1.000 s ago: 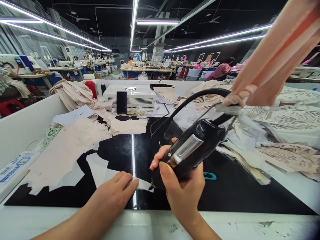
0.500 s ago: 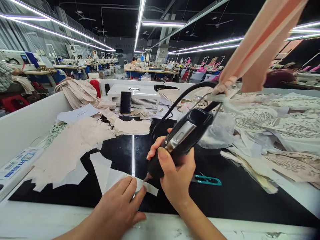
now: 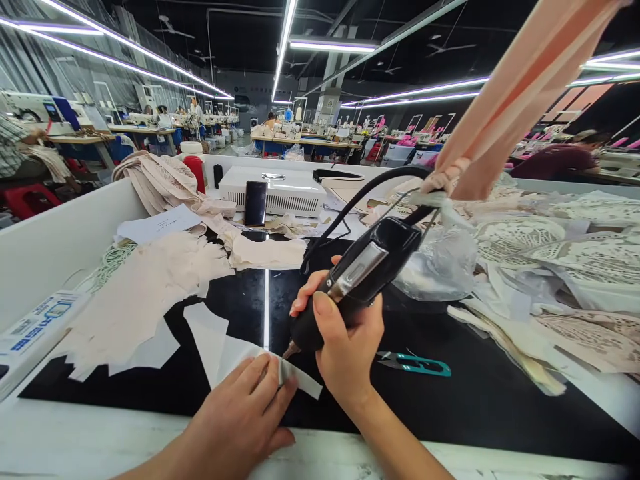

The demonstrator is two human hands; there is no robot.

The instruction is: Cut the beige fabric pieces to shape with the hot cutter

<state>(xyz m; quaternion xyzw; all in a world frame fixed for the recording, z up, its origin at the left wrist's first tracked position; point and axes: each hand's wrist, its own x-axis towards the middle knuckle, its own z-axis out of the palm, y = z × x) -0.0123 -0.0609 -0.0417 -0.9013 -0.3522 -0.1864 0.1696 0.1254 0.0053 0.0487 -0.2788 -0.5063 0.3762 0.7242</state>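
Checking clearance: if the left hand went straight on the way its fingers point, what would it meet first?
Likely the metal tip of the black handheld tool, close ahead of the left hand at the white piece; the exact gap is hard to judge from this one view.

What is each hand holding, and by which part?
The right hand grips the black tool around its lower body, above the tip. The left hand rests on the white sheet; whether it pinches it cannot be told.
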